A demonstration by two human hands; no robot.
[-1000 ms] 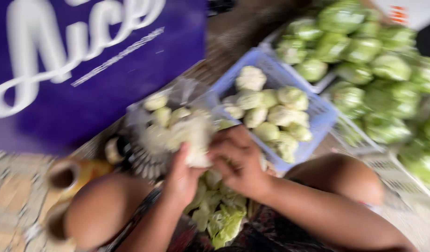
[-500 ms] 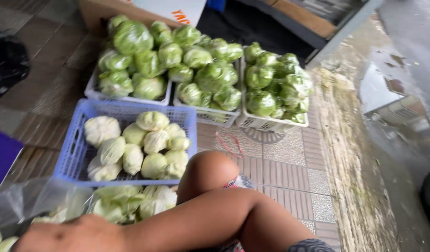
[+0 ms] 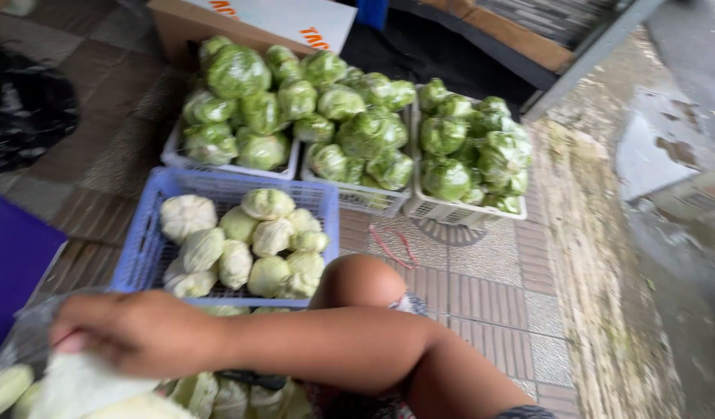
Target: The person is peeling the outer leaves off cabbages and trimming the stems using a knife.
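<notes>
While your head is turning further to the right than half a second ago, the view is now taking in more of the wet pavement and less of the purple sheet at the left edge. Your right hand is reaching across your body and is resting on a pale, trimmed cabbage at the lower left corner, inside a clear plastic bag. Its grip is lying loosely curved over the top of the cabbage, fingers half closed, but I cannot tell if it is really clasping it or only pressing on it. Your left hand is not showing in this view.

One second ago both of your hands were working together on a cabbage in front of your knees; now only one arm is visible and the cabbage is lying lower and more to the left, in the bag. I am judging from this that the trimmed head is being placed with the other finished ones.

Behind your knee the blue crate is holding more pale peeled cabbages. Further back three white crates are standing side by side, full of green untrimmed cabbages. Loose leaves are lying under your forearm, near a dark object that I cannot identify.
</notes>
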